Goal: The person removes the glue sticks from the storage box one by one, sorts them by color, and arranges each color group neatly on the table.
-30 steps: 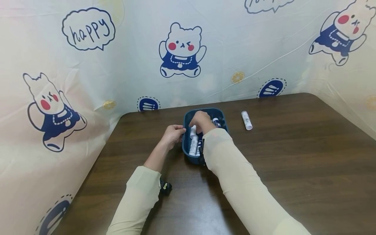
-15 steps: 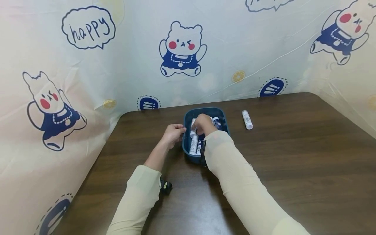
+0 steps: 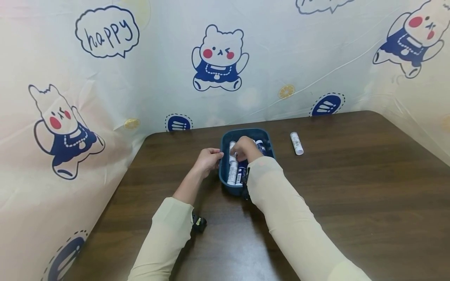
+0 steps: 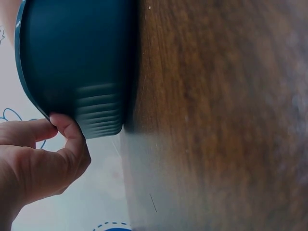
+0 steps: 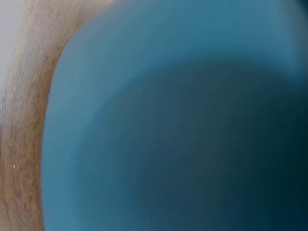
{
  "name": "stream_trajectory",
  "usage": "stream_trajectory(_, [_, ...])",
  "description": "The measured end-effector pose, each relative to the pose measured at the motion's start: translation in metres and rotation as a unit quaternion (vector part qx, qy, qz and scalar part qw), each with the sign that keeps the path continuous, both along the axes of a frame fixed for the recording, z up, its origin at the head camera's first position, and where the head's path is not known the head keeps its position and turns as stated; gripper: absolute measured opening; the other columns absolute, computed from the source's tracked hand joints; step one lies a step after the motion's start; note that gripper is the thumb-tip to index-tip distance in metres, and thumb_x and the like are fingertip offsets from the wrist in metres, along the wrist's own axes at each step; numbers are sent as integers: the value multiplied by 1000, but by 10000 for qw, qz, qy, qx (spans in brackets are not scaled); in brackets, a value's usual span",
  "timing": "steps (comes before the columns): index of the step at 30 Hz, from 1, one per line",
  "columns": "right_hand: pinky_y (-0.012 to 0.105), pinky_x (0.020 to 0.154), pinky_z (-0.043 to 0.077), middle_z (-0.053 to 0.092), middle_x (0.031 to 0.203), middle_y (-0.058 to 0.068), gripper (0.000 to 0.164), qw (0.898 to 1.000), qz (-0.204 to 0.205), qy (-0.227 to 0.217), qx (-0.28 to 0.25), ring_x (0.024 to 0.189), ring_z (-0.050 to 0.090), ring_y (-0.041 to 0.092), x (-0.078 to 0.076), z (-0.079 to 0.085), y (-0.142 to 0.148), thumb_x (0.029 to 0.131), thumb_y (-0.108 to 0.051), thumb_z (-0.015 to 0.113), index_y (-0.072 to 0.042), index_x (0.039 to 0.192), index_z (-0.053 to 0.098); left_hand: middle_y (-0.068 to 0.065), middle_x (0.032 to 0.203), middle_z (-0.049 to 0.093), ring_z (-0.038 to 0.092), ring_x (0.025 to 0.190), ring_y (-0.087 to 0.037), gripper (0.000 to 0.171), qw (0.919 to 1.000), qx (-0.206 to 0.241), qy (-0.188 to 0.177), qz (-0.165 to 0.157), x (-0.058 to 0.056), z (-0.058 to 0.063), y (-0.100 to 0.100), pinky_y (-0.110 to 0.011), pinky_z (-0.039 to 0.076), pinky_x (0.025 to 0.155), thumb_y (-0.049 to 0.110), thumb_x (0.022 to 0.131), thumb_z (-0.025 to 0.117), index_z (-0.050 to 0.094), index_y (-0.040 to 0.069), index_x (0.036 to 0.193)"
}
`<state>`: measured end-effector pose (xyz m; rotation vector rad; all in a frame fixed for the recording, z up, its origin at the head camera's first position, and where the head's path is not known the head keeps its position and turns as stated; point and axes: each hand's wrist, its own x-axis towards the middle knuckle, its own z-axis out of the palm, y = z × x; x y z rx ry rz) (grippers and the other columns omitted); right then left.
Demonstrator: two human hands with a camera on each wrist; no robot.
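Note:
My left hand (image 3: pixel 208 160) pinches the left rim of a dark blue plastic bin (image 4: pixel 72 57) between thumb and fingers, shown closely in the left wrist view. Inside the bin, my right hand (image 3: pixel 245 148) reaches down with bent fingers around a white tube (image 3: pixel 232 157) near the left wall; its fingertips are partly hidden. Below that lies another white tube (image 3: pixel 232 173) with printed text. Beside it is a navy-and-white tube (image 3: pixel 240 175). A further navy-labelled tube (image 3: pixel 259 146) shows at the bin's right side. The right wrist view is filled by the blurred blue bin wall (image 5: pixel 120 120).
One white tube (image 3: pixel 297 143) lies on the brown wooden table (image 3: pixel 337 183), right of the bin. A patterned cloth (image 3: pixel 267 50) with cartoon bears hangs behind the table. A black wrist camera (image 3: pixel 199 224) sits on the left sleeve.
My right hand has shifted slightly right and down within the bin, and more of the white tube beside its fingers shows. The left hand stays on the rim.

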<state>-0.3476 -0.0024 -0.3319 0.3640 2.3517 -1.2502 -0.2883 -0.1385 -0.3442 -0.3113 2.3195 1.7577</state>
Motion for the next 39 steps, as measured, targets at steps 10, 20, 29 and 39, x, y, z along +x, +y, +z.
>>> stream_trajectory(10, [28, 64, 53, 62, 94, 18, 30, 9997, 220, 16, 92, 72, 66, 25, -6, -5, 3, 85, -12, 66, 3, 109, 57, -17, 119, 53, 55, 101, -29, 30, 10000, 13, 9, 5, 1, 0, 1, -37, 47, 87, 13, 95, 51, 52, 1, 123])
stream_trajectory(20, [30, 72, 53, 63, 90, 18, 28, 9986, 446, 268, -5, 78, 66, 26, 0, -1, 9, 84, -11, 66, 5, 105, 58, -17, 118, 53, 55, 100, -28, 32, 10000, -12, 77, -17, 1, 0, 1, -38, 47, 87, 13, 95, 52, 51, 0, 125])
stream_trajectory(29, [33, 76, 52, 63, 94, 19, 31, 9970, 587, 482, -161, 84, 66, 28, 6, 6, 15, 84, -12, 66, 5, 108, 57, -17, 118, 54, 54, 95, -26, 31, 10000, -64, 59, 6, 2, 2, 2, -37, 47, 87, 13, 95, 52, 52, 0, 123])
stream_trajectory(39, [32, 77, 52, 63, 100, 19, 31, 9938, 971, 434, -315, 85, 65, 26, 3, 20, 25, 84, -11, 65, 6, 109, 58, -17, 118, 53, 54, 94, -26, 32, 10000, -70, 26, 36, 1, 2, 3, -36, 47, 87, 14, 95, 52, 51, 1, 124])
